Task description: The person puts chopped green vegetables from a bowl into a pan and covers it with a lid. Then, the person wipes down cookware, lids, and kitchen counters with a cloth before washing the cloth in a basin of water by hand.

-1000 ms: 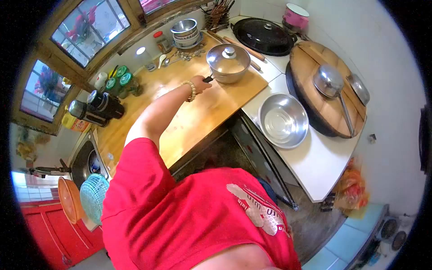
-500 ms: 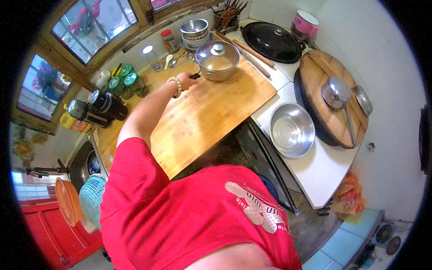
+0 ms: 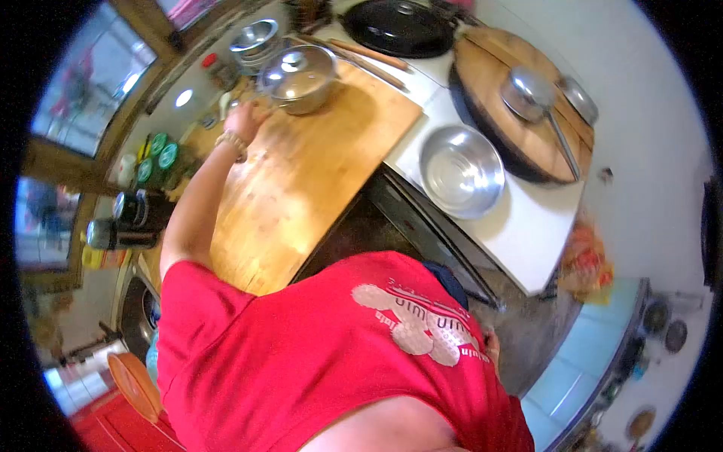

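A steel saucepan (image 3: 300,92) with a glass lid (image 3: 292,69) stands at the far end of the wooden board (image 3: 301,173). My left hand (image 3: 247,120), a beaded bracelet at its wrist, is closed at the saucepan's handle side. The hand covers the handle, and motion blurs the fingers. Only a sliver of my right hand (image 3: 492,346) shows beside my red shirt; its fingers are mostly hidden.
A steel basin (image 3: 461,172) sits on the white counter (image 3: 520,252). Right of it, a ladle (image 3: 527,94) lies on a round wooden lid (image 3: 489,71). Stacked bowls (image 3: 254,39), rolling pins (image 3: 367,54), green-lidded jars (image 3: 167,157) and flasks (image 3: 117,233) line the back and left.
My view has turned, so the saucepan, board and basin appear farther left and higher. My left hand stays at the saucepan's handle side. A bit of my right hand has come into view.
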The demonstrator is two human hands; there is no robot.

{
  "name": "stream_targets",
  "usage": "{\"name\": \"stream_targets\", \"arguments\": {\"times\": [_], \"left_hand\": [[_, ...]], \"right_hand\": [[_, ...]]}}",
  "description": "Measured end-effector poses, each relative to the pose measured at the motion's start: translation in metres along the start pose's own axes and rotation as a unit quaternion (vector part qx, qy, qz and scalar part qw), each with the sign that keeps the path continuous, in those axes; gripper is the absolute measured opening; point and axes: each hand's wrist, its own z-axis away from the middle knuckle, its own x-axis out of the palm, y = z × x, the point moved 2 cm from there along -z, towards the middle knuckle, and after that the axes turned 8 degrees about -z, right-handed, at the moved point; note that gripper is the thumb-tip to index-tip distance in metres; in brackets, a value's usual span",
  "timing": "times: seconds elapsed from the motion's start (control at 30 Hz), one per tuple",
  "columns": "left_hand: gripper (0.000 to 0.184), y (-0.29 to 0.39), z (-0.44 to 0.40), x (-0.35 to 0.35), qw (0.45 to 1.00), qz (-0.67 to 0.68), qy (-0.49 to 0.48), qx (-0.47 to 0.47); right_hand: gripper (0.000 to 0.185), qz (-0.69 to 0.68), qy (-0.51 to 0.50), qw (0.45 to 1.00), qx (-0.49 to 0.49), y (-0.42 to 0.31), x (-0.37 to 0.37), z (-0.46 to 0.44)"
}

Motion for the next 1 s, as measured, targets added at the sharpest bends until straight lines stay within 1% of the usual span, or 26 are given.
{"name": "stream_targets", "arguments": {"times": [0.03,0.07,0.1,0.17,0.2,0.23,0.27,0.3,0.33,0.37,0.4,0.47,0.5,0.53,0.57,0.6,0.63,0.67,0.7,0.73,0.77,0.8,0.87,0.93,0.97,1.0], "left_hand": [[0.035,0.018,0.015,-0.014,0.989,-0.048,0.128,0.058],[0.028,0.038,0.030,-0.019,0.984,-0.009,0.151,0.089],[0.022,0.059,0.044,-0.024,0.977,0.030,0.174,0.117],[0.015,0.095,0.080,0.018,0.989,0.054,0.028,0.135],[0.014,0.127,0.104,0.027,0.962,0.198,0.063,0.176],[0.015,0.159,0.123,0.047,0.949,0.286,-0.072,0.109],[0.018,0.195,0.138,0.062,0.904,0.370,-0.204,0.066],[0.029,0.225,0.148,0.076,0.822,0.462,-0.331,0.000],[0.031,0.257,0.153,0.086,0.758,0.542,-0.359,-0.053],[0.034,0.284,0.154,0.096,0.682,0.614,-0.382,-0.105],[0.034,0.304,0.151,0.104,0.680,0.616,-0.383,-0.106],[0.034,0.329,0.140,0.123,0.653,0.601,-0.412,-0.207],[0.034,0.332,0.135,0.130,0.653,0.602,-0.411,-0.208],[0.031,0.332,0.131,0.138,0.667,0.593,-0.397,-0.213],[0.029,0.334,0.130,0.141,0.681,0.585,-0.384,-0.217],[0.025,0.336,0.128,0.133,0.693,0.576,-0.364,-0.233],[0.025,0.335,0.129,0.139,0.693,0.575,-0.365,-0.236],[0.024,0.330,0.127,0.148,0.705,0.572,-0.350,-0.232],[0.023,0.324,0.127,0.155,0.717,0.568,-0.335,-0.227],[0.022,0.322,0.128,0.135,0.709,0.576,-0.334,-0.231],[0.021,0.316,0.131,0.133,0.696,0.591,-0.338,-0.226],[0.021,0.310,0.133,0.127,0.699,0.586,-0.340,-0.229],[0.021,0.296,0.138,0.110,0.705,0.577,-0.337,-0.238],[0.024,0.279,0.144,0.095,0.708,0.586,-0.320,-0.230],[0.024,0.270,0.148,0.086,0.710,0.584,-0.315,-0.236],[0.024,0.261,0.151,0.078,0.713,0.578,-0.314,-0.243]], "right_hand": [[0.024,-0.084,0.118,0.989,0.044,0.007,-0.019,-0.016],[0.024,-0.096,0.129,0.986,0.040,0.008,-0.023,-0.011],[0.021,-0.072,0.139,0.987,0.036,0.009,-0.022,-0.006],[0.018,-0.056,0.151,0.986,0.035,0.010,-0.006,0.006],[0.016,-0.047,0.170,0.983,0.041,0.010,0.012,0.021],[0.014,-0.034,0.190,0.980,0.047,0.009,0.019,0.033],[0.014,-0.036,0.193,0.979,0.046,0.016,0.004,0.025],[0.015,-0.080,0.151,0.983,0.071,0.030,-0.028,0.001],[0.017,-0.121,0.109,0.982,0.095,0.036,-0.049,-0.013],[0.017,-0.121,0.111,0.982,0.093,0.030,-0.051,-0.006],[0.018,-0.124,0.124,0.981,0.087,0.024,-0.048,0.008],[0.020,-0.127,0.136,0.979,0.080,0.025,-0.046,0.018],[0.023,-0.163,0.136,0.974,0.078,0.027,-0.046,0.020],[0.027,-0.198,0.135,0.968,0.075,0.026,-0.046,0.022],[0.027,-0.197,0.134,0.968,0.075,0.026,-0.062,0.018],[0.030,0.029,0.103,0.994,0.016,0.027,-0.092,0.008],[0.031,0.144,0.081,0.986,-0.008,0.025,-0.102,0.006],[0.033,0.256,0.066,0.964,-0.037,0.022,-0.107,0.007],[0.037,0.284,0.054,0.957,-0.020,0.020,-0.111,0.006],[0.039,0.299,0.047,0.953,-0.009,0.014,-0.102,0.010],[0.041,0.313,0.040,0.949,0.002,0.009,-0.092,0.015],[0.038,0.139,0.102,0.985,0.025,0.001,-0.074,0.021],[0.034,-0.034,0.157,0.986,0.053,-0.005,-0.064,0.015],[0.026,-0.016,0.110,0.993,0.029,-0.018,-0.054,0.003],[0.026,-0.011,0.107,0.994,0.035,-0.025,-0.043,0.003],[0.024,0.000,0.071,0.997,0.007,-0.042,-0.019,0.007]]}}
